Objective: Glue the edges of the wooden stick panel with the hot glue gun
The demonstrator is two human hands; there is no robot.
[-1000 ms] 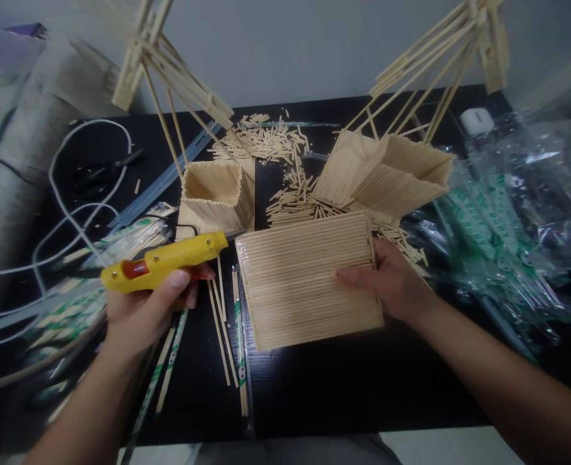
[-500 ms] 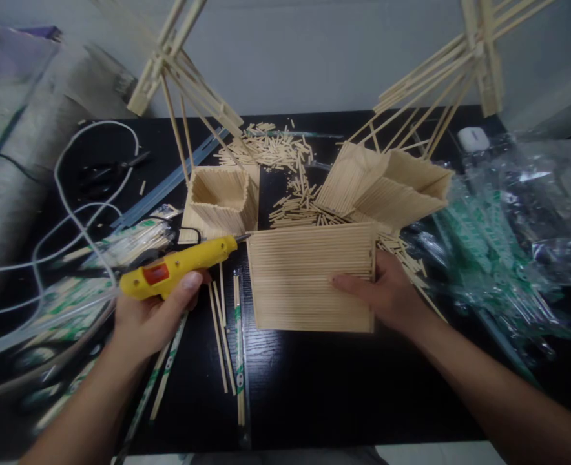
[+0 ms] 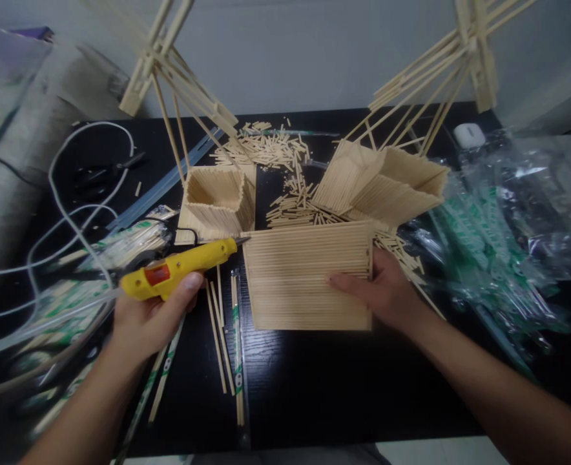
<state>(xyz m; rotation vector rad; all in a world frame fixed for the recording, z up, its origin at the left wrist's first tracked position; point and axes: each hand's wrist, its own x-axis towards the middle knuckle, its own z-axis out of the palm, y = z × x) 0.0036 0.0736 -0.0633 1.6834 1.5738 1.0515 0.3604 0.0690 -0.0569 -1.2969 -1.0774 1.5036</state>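
A yellow hot glue gun point(image 3: 183, 266) is gripped in my left hand point(image 3: 157, 316), thumb along its side. Its metal nozzle is at the upper left corner of a panel point(image 3: 305, 278) made of thin wooden sticks laid side by side; whether they touch I cannot tell. My right hand point(image 3: 385, 287) holds that panel by its right edge, thumb across the front and the other fingers hidden behind. Just beyond the panel stand a square stick box on a base point(image 3: 218, 194) at left and a tilted stick structure point(image 3: 377, 184) at right.
Cut stick pieces point(image 3: 270, 148) lie heaped at the back. Plastic wrappers point(image 3: 498, 245) cover the right side. White cable point(image 3: 55, 174), pliers point(image 3: 106, 174) and packed chopsticks point(image 3: 121, 248) lie at left. Loose sticks point(image 3: 220, 336) and a wrapped pair point(image 3: 238, 349) are in front.
The whole view has shifted slightly. Both hands keep their grips, and the glue gun's nozzle stays by the panel's upper left corner.
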